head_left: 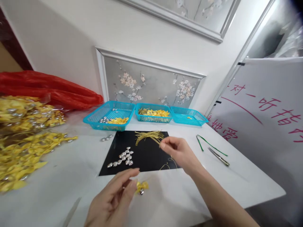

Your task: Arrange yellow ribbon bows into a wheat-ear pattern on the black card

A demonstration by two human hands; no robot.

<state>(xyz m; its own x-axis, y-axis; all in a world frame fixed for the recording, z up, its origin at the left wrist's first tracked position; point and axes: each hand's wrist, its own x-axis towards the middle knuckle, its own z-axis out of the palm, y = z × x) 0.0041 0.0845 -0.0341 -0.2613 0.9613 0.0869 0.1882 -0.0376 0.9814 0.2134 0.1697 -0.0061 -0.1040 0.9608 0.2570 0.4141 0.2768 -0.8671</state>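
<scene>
Here, my right hand [176, 149] pinches gold strands [149, 135] over the black mat [146, 160], thumb to finger. My left hand [115, 197] sits half-curled, yellow petals [144, 185] by its thumb; whether gripped, I can't tell.

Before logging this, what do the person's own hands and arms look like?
The left hand and right hand are both ungloved, with no ring, watch or bracelet visible. The right forearm shows no sleeve; beyond the left hand the frame ends, so any sleeve there can't be judged.

Wires [151, 135] and beads [123, 158] on mat [145, 160], baskets [153, 119] behind, tool [219, 156] right
</scene>
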